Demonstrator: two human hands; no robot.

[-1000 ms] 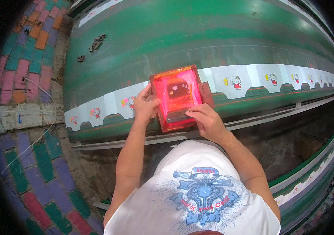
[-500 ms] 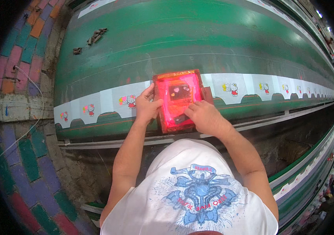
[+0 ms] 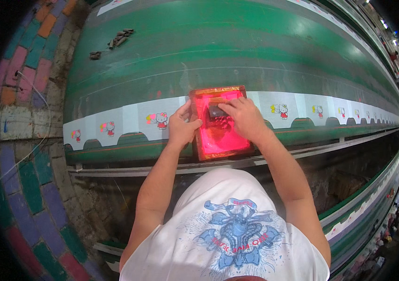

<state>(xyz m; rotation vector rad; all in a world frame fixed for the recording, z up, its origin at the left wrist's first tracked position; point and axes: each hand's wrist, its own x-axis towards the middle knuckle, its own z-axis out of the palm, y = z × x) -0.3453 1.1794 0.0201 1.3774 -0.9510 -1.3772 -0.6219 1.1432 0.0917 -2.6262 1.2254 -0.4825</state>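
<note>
Left hand: the left hand (image 3: 183, 126) is closed over the left side of the frame, thumb toward the top and fingers along the outer edge.
Right hand: the right hand (image 3: 245, 117) has its fingers bunched narrow on a dark flat blade (image 3: 215, 111).
Blade: it lies inside the frame, near the end farther from the person.
Frame: the shallow orange-brown frame (image 3: 214, 155) rests on the near strip of the table, across the row of white pieces, between the two forearms.
Ink: bright pink ink (image 3: 230, 143) covers much of the frame's inside, with a darker patch below the blade.
White pieces: white pieces (image 3: 297, 105) run in a row left and right of the frame, printed with a cartoon cat in red; left of it the balloons show pink and yellow, right of it yellow.
Table: long green table (image 3: 162, 54).
Scraps: small dark scraps (image 3: 120, 39) lie toward its far left.
Floor: painted bricks (image 3: 30, 187) at left, crossed by a pale cord (image 3: 49, 119).
</note>
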